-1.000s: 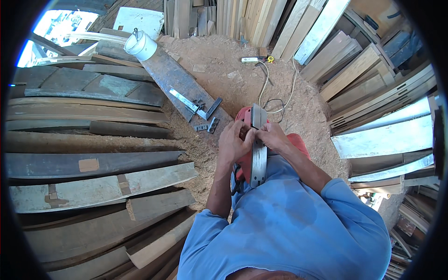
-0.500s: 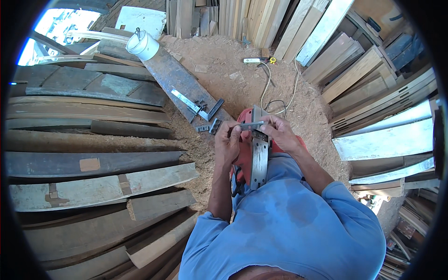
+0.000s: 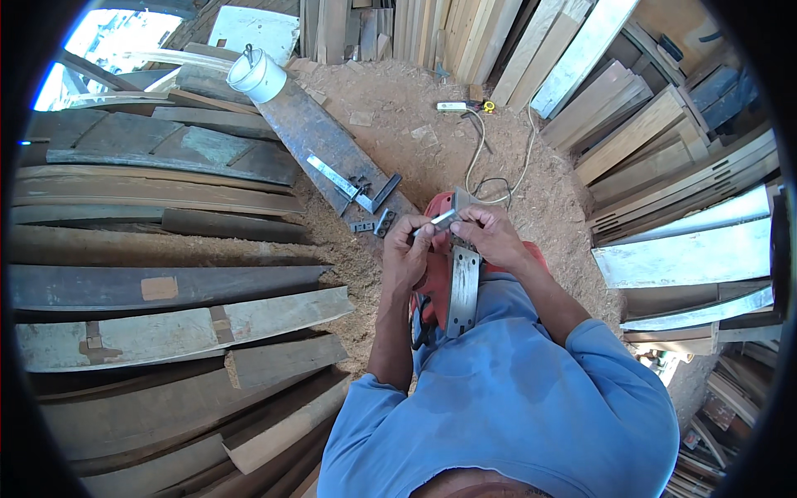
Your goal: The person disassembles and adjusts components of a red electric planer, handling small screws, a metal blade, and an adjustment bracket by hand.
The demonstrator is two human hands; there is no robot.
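Strip [image 3: 443, 220], pale and metallic, is up in front of you, held between your two hands above the far part of the planer. At far left, long boards [image 3: 158, 286] lie stacked side by side, their near ends pointing toward you. Next comes a white bucket [image 3: 259, 79], standing at the far end of a worn plank [image 3: 311, 133]. On that plank rests a square [image 3: 332, 177] with a bright blade and a dark stock. Nearer to you, two small metal blocks [image 3: 384, 222] lie on the plank, just beside your left hand [image 3: 407, 253]. That hand's thumb and fingers are clamped on the strip's left end. Below your hands, the red planer [image 3: 463, 290] lies at your lap, its metal sole facing up. Your right hand [image 3: 494, 236] has its thumb and fingertips closed on the strip's right end. Beyond it, a pale cord [image 3: 479, 149] curves over the sawdust, near a yellow tape [image 3: 489, 106]. At far right, more planks [image 3: 685, 253] lean in piles.
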